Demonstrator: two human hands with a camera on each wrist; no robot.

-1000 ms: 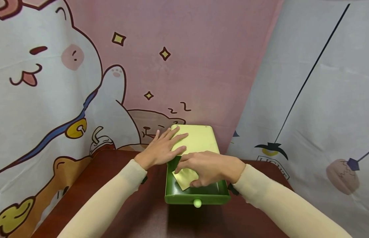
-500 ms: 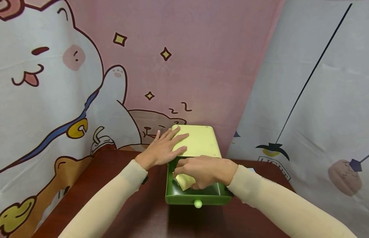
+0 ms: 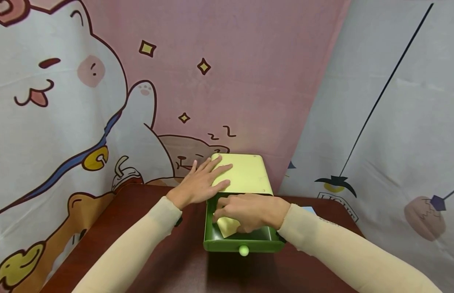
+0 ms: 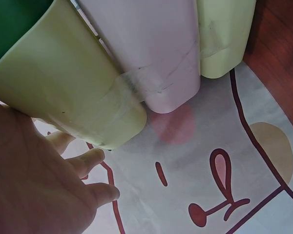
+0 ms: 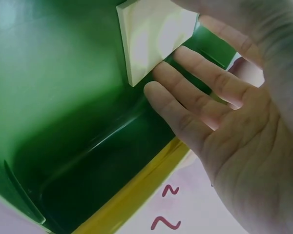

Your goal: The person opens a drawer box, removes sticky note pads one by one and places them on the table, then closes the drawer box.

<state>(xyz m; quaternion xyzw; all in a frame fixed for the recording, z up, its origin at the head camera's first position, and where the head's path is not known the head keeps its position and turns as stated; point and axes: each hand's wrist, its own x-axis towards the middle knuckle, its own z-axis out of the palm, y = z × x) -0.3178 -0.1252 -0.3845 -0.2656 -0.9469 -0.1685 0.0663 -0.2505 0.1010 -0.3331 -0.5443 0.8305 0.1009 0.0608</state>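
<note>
A small chest of drawers (image 3: 245, 173) with a pale yellow top stands at the back of the table. Its green drawer (image 3: 212, 232), with a round light-green knob, is pulled out towards me. Inside lies a pale yellow sticky note pad (image 3: 227, 227), tilted in the right wrist view. My right hand (image 3: 250, 211) reaches into the drawer and holds the pad by its edges, fingertips along one side and thumb over the other. My left hand (image 3: 197, 183) rests with spread fingers on the left of the chest's top.
The dark red-brown table (image 3: 175, 252) runs under both arms. Something light blue (image 3: 309, 209) shows behind my right sleeve. A cartoon-printed cloth (image 3: 256, 81) hangs close behind the chest. A pink tier (image 4: 161, 53) sits between yellow ones, with clear tape across them.
The right hand has shifted slightly left and its fingers have closed in on the pad, which bent and shifted a little. The light blue thing came into view. The left hand stays still.
</note>
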